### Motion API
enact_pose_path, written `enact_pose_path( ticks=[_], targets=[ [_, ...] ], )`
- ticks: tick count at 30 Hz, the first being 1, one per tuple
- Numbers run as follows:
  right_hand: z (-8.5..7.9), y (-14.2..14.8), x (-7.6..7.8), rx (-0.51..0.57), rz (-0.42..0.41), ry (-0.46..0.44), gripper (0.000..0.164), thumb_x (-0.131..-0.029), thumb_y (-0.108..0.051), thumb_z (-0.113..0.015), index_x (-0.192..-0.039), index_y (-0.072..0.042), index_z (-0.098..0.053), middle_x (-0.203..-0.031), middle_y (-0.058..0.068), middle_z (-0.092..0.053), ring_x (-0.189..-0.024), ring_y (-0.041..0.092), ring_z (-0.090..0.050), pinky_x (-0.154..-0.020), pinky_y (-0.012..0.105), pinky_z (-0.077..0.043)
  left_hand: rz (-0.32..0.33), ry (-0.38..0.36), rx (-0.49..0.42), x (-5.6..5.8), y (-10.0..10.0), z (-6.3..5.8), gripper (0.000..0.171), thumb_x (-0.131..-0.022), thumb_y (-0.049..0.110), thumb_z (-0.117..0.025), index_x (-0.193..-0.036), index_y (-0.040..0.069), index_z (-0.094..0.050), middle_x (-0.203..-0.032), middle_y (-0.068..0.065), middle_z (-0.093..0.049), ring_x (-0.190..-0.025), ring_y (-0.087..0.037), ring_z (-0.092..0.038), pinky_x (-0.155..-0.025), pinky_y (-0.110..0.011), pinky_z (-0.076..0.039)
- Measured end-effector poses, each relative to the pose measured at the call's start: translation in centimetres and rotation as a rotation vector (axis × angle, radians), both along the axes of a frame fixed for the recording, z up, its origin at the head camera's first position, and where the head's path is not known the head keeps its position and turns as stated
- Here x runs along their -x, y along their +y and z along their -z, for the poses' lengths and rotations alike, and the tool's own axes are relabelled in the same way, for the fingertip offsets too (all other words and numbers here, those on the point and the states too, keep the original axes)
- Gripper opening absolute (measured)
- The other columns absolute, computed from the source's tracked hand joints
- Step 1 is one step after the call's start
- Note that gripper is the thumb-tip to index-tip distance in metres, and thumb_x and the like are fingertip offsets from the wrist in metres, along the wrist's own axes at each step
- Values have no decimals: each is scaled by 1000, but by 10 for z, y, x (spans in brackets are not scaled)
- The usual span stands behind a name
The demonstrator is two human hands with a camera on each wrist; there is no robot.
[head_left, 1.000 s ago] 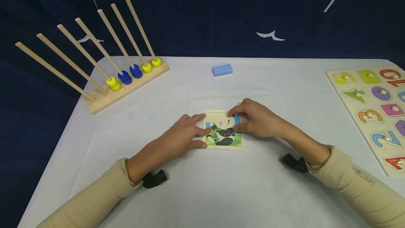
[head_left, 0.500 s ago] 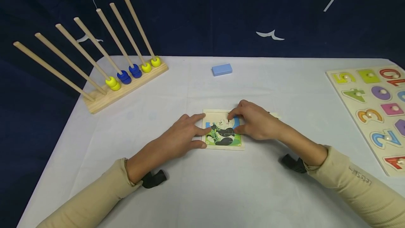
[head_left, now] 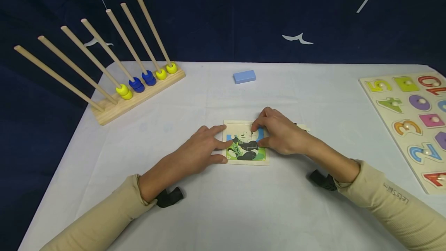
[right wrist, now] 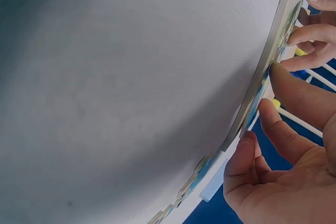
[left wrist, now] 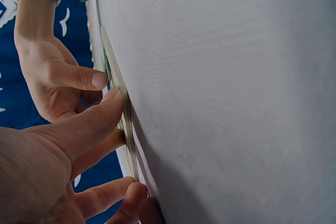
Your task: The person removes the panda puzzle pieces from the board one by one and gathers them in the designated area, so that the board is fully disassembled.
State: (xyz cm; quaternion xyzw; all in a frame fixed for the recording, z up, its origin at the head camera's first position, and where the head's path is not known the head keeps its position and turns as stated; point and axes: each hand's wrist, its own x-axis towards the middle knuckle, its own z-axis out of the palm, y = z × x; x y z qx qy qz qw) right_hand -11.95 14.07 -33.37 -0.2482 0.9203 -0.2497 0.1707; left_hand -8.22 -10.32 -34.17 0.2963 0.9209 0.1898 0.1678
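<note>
Between left hand and right hand lies the panda puzzle; left fingers extended onto its left border; right grip curved over its right side; whether pinching, I cannot tell.

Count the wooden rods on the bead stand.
7 rods, all on the bead stand. From left in the head view: two bare, one with yellow beads, two with blue beads, two with yellow. None seems hidden.

Before me, a pale-framed panda jigsaw puzzle is lying flat on the counter, its upper left showing plain cream, while loose puzzle pieces are lying nearby.
</note>
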Motion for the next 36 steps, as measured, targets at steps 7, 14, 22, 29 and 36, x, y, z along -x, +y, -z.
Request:
enact_pose_path(
  ticks=[7, 14, 22, 29, 36],
  targets=[
    [0, 2, -1, 38, -21, 28, 41, -80, -2, -79, -118, -3, -64, -109, 10, -54, -99, 25, -47, -88, 42, -40, 3, 2, 3, 0, 0, 0, 49, -87, 28, -77, -132, 15, -65, -152, -17, -40, -116, -32, -48, -92, -38, -42],
    [0, 1, -2, 14, -20, 50, 44, -84, -3, -75, -126, 0, -63, -110, 12, -54, -99, 26, -47, -85, 42, -40, 7, 3, -1, 0, -1, 0, 48, -87, 27, -77, -132, 15, -65, -152, -17, -39, -115, -32, -48, -92, -38, -41],
    [2, 1, -3, 43, 2, 69, 40, -82, 0, -76, -121, -4, -64, -106, 12, -54, -96, 27, -46, -83, 42, -39, 5, -4, 7, 0, 0, 0, 49, -87, 28, -77, -133, 15, -64, -152, -17, -39, -116, -32, -48, -93, -38, -41],
    [2, 2, -2, 68, -16, 86, 38, -83, 2, -74, -119, -5, -65, -101, 8, -58, -89, 24, -49, -80, 40, -40, 6, -3, 12, 1, -1, 0, 49, -87, 28, -77, -133, 16, -64, -152, -17, -39, -117, -32, -48, -93, -38, -41],
    [0, 5, -2, 150, -21, 63, 35, -86, 8, -67, -119, -5, -67, -94, 3, -61, -81, 20, -49, -72, 37, -40, 6, -6, 24, 1, 1, -1, 49, -87, 29, -76, -133, 16, -65, -152, -16, -39, -114, -31, -48, -90, -36, -42]
  ],
)
